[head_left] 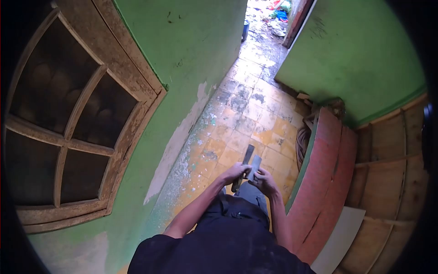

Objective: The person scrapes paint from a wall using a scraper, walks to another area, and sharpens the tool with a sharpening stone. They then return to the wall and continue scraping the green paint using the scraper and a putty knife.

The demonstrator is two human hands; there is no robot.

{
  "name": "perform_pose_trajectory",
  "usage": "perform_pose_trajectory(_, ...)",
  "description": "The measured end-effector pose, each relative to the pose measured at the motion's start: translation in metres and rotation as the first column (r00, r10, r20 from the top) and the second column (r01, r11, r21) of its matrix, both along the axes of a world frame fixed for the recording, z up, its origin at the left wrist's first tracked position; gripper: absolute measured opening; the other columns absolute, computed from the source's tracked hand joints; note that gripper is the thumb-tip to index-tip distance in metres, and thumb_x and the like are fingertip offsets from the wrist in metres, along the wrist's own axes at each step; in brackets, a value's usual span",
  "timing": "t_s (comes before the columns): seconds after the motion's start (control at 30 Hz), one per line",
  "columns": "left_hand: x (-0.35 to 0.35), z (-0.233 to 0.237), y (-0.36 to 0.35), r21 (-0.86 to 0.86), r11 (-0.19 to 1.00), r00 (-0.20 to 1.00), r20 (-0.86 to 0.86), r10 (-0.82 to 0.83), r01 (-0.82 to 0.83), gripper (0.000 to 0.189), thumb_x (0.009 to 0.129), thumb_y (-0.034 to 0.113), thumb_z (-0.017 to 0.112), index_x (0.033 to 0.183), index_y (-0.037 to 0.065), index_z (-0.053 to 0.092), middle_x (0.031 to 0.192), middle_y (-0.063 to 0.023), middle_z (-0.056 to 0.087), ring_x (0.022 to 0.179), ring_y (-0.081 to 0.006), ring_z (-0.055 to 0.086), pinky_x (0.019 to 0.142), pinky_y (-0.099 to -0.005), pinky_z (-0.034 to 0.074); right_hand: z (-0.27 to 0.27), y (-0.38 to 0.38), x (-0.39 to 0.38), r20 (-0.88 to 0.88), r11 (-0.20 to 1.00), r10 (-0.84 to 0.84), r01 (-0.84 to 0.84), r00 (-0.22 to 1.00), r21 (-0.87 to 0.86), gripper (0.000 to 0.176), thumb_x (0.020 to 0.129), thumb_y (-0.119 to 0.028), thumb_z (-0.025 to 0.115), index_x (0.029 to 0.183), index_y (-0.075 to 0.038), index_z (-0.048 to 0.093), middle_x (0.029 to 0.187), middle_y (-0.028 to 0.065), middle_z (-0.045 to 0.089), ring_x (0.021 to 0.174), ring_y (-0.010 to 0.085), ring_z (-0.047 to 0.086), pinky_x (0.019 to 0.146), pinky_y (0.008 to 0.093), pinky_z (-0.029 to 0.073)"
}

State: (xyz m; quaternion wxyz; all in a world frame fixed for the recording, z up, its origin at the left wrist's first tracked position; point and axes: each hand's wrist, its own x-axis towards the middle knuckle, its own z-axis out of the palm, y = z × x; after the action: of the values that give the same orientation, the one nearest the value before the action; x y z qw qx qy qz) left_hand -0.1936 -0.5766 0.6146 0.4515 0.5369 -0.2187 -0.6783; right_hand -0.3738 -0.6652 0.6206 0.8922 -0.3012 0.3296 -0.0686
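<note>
The left hand (234, 173) is closed round the wooden handle of a dark flat blade (247, 154), fingers curled fully over it, so the blade sticks out forward past the knuckles. The right hand (265, 181) is closed too, pinching the near end of a grey flat piece (255, 165) between thumb and fingers. That makes two hands and two things held, one in each. The two pieces lie side by side and seem to touch along their length, the grey one just right of the dark one. Whether the grey piece is stone or metal I cannot tell. Both are held in front of the person's waist, above the tiled floor (237, 114) and closer to its right edge than its left.

The floor is a narrow strip of worn yellow tiles between two green walls, the left wall (191, 50) and the right wall (360, 50). One wooden window frame (68, 137) sits in the left wall, with four dark panes. Along the floor's right edge lean two reddish boards (326, 182), one white sheet (340, 239) and one brown wooden panel (392, 182). One coil (301, 141) sits behind the boards. At the floor's far end there is scattered litter (276, 13).
</note>
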Motion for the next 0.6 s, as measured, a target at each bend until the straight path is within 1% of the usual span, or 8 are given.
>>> perform_pose_trajectory(0.07, -0.006, -0.007, -0.030, -0.006, 0.997, 0.994, -0.068, 0.082, -0.083, 0.027, 0.094, 0.032, 0.058, 0.083, 0.007, 0.063, 0.075, 0.0025, 0.055, 0.066, -0.0075, 0.049, 0.063, -0.0251, 0.043, 0.001, -0.023, 0.002, -0.020, 0.999, -0.040, 0.040, 0.999, 0.033, 0.035, 0.093, -0.011, 0.061, 0.126, -0.004, 0.055, 0.115, 0.0079, 0.065, 0.105, 0.0207, 0.064, 0.089, 0.0352, 0.051)
perform_pose_trajectory(0.2, -0.002, -0.009, -0.087, 0.028, 0.976, 0.976, 0.009, 0.217, -0.217, 0.028, 0.094, 0.031, 0.057, 0.089, 0.005, 0.064, 0.075, 0.0022, 0.056, 0.063, -0.0070, 0.049, 0.059, -0.0245, 0.040, -0.004, -0.082, 0.027, -0.223, 0.965, -0.126, 0.067, 0.967, -0.253, 0.040, 0.091, -0.011, 0.065, 0.128, -0.004, 0.052, 0.104, 0.0079, 0.068, 0.090, 0.0168, 0.067, 0.077, 0.0273, 0.054)
perform_pose_trajectory(0.33, 0.013, -0.011, -0.159, 0.000, 0.906, 0.906, 0.011, 0.424, -0.424, 0.028, 0.095, 0.031, 0.056, 0.080, 0.007, 0.060, 0.072, 0.0028, 0.054, 0.062, -0.0065, 0.049, 0.056, -0.0249, 0.039, -0.012, -0.162, 0.060, -0.326, 0.858, 0.018, -0.182, 0.945, -0.480, 0.053, 0.090, -0.019, 0.069, 0.136, -0.005, 0.046, 0.106, 0.0132, 0.066, 0.090, 0.0205, 0.066, 0.082, 0.0310, 0.053)
perform_pose_trajectory(0.37, 0.017, -0.020, -0.179, 0.033, 0.883, 0.883, 0.002, 0.469, -0.468, 0.028, 0.093, 0.028, 0.054, 0.081, 0.004, 0.062, 0.072, -0.0019, 0.061, 0.063, -0.0089, 0.057, 0.058, -0.0241, 0.045, -0.012, -0.177, 0.066, -0.371, 0.740, -0.020, -0.236, 0.928, -0.630, 0.054, 0.090, -0.019, 0.069, 0.136, -0.005, 0.046, 0.107, 0.0148, 0.065, 0.091, 0.0221, 0.066, 0.082, 0.0324, 0.053)
perform_pose_trajectory(0.43, 0.023, -0.028, -0.225, -0.010, 0.787, 0.787, -0.038, 0.616, -0.617, 0.029, 0.093, 0.030, 0.054, 0.078, 0.006, 0.060, 0.070, -0.0016, 0.060, 0.061, -0.0097, 0.057, 0.056, -0.0254, 0.044, -0.004, -0.217, 0.076, -0.424, 0.399, -0.097, -0.355, 0.901, -0.845, 0.055, 0.090, -0.021, 0.068, 0.137, -0.004, 0.045, 0.109, 0.0179, 0.063, 0.092, 0.0254, 0.064, 0.084, 0.0354, 0.053)
perform_pose_trajectory(0.47, 0.028, -0.029, -0.246, -0.008, 0.754, 0.751, 0.073, 0.656, -0.657, 0.031, 0.093, 0.032, 0.054, 0.079, 0.006, 0.061, 0.067, -0.0013, 0.059, 0.058, -0.0114, 0.055, 0.055, -0.0279, 0.043, -0.004, -0.244, 0.078, -0.459, 0.308, -0.024, -0.431, 0.888, -0.848, 0.054, 0.090, -0.024, 0.067, 0.136, -0.004, 0.047, 0.116, 0.0218, 0.060, 0.100, 0.0286, 0.063, 0.086, 0.0381, 0.052)
perform_pose_trajectory(0.57, 0.037, -0.014, -0.302, -0.061, 0.647, 0.625, 0.201, 0.754, -0.760, 0.031, 0.095, 0.032, 0.053, 0.078, 0.007, 0.059, 0.069, 0.0021, 0.053, 0.062, -0.0085, 0.050, 0.060, -0.0261, 0.042, 0.020, -0.312, 0.091, -0.461, 0.498, 0.258, -0.526, 0.849, -0.689, 0.042, 0.093, -0.025, 0.064, 0.128, -0.003, 0.054, 0.099, 0.0163, 0.067, 0.089, 0.0242, 0.066, 0.079, 0.0358, 0.053)
perform_pose_trajectory(0.6, 0.041, -0.019, -0.316, -0.072, 0.650, 0.617, 0.251, 0.746, -0.756, 0.031, 0.095, 0.033, 0.052, 0.080, 0.007, 0.060, 0.069, 0.0014, 0.054, 0.062, -0.0089, 0.050, 0.059, -0.0267, 0.042, 0.039, -0.331, 0.100, -0.456, 0.436, 0.310, -0.551, 0.834, -0.712, 0.042, 0.092, -0.026, 0.064, 0.127, -0.004, 0.054, 0.096, 0.0167, 0.067, 0.085, 0.0262, 0.066, 0.078, 0.0362, 0.053)
